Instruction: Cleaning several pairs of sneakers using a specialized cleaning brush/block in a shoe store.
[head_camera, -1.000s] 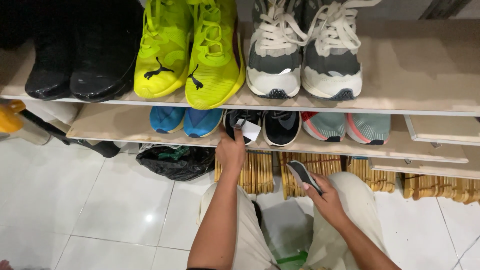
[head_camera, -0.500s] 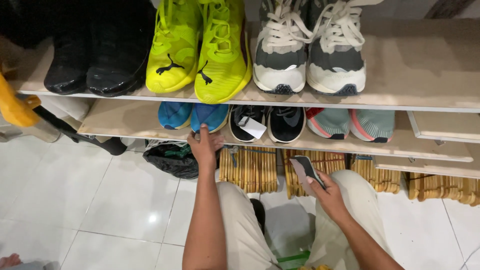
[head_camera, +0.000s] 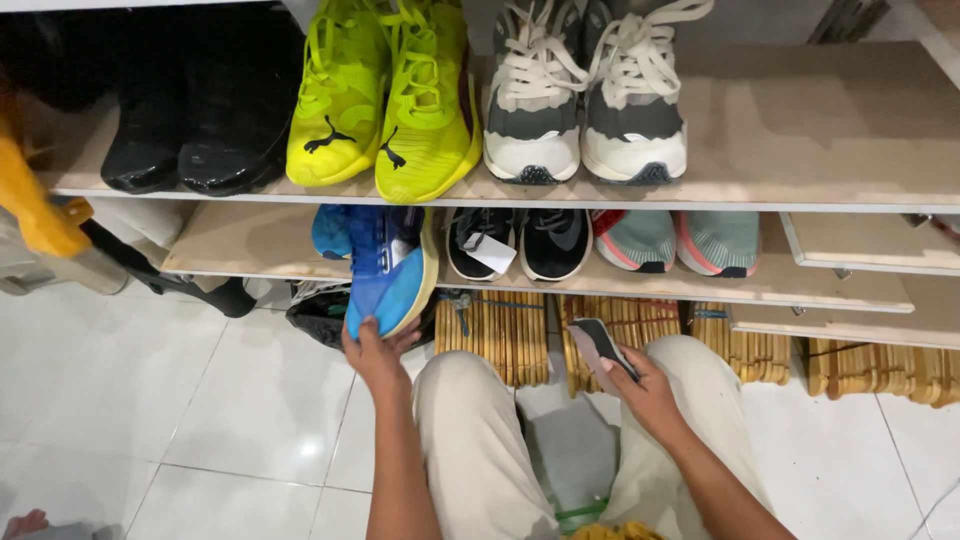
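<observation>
We see a blue running shoe (head_camera: 388, 268) with a yellow-edged sole, tipped toe-down and drawn partly off the front of the lower shelf (head_camera: 250, 245), its laced upper facing us and its heel end still over the board; its mate (head_camera: 330, 230) sits flat on the shelf just to its left. Our left hand (head_camera: 375, 348) reaches up from below with the forearm nearly straight, fingers and thumb wrapped around the toe of that tilted shoe, so the hand is closed on it. Our right hand (head_camera: 645, 388) rests low over the right knee of the pale trousers (head_camera: 480, 440), palm turned up, fingers curled about a thin dark insole (head_camera: 600, 347) that points up and to the left. Beside the blue pair on the lower shelf stand black shoes (head_camera: 520, 243), one carrying a white tag, and then mint-green shoes with coral trim (head_camera: 675, 240). The upper shelf (head_camera: 820, 130) bears black boots (head_camera: 190, 110), neon yellow trainers (head_camera: 385, 100) and grey-and-white trainers (head_camera: 585, 100). Under the shelves, wooden hangers (head_camera: 500, 335) lie stacked in rows next to a black plastic bag (head_camera: 318, 312) on the white tiled floor (head_camera: 200, 400).
</observation>
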